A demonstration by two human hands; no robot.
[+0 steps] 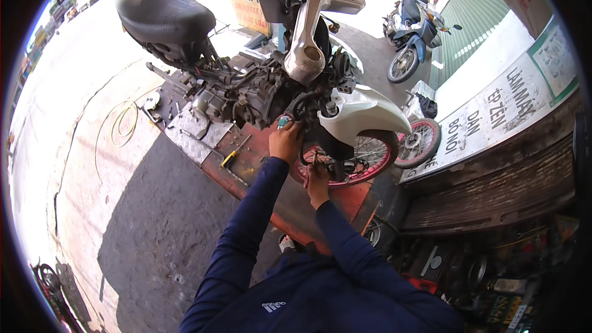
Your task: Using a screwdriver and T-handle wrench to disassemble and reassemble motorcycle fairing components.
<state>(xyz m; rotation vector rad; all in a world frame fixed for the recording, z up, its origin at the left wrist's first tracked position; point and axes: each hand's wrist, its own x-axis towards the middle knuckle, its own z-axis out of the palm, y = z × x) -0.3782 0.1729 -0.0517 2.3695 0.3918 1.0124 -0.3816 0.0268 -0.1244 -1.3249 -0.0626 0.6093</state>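
A partly stripped motorbike stands in front of me, its engine [237,98] bare and its white front fender [364,117] over a red-rimmed front wheel [379,157]. My left hand [285,142] is raised to the frame beside the engine, fingers closed around a small teal piece [283,121] whose kind I cannot make out. Lower and to the right, my right hand [317,180] is next to the front wheel. Its fingers pinch something small and brownish [315,156], too small to name. The fingertips of both hands are partly hidden by the bike's dark parts.
The bike rests on a red work platform [283,200]. On it lie a yellow-handled screwdriver [229,159], a long metal wrench [197,139] and a checkered metal plate [206,129]. A yellow hose [126,120] curls on the ground at left. A parked blue motorbike [410,31] stands behind; tools [431,262] crowd the lower right.
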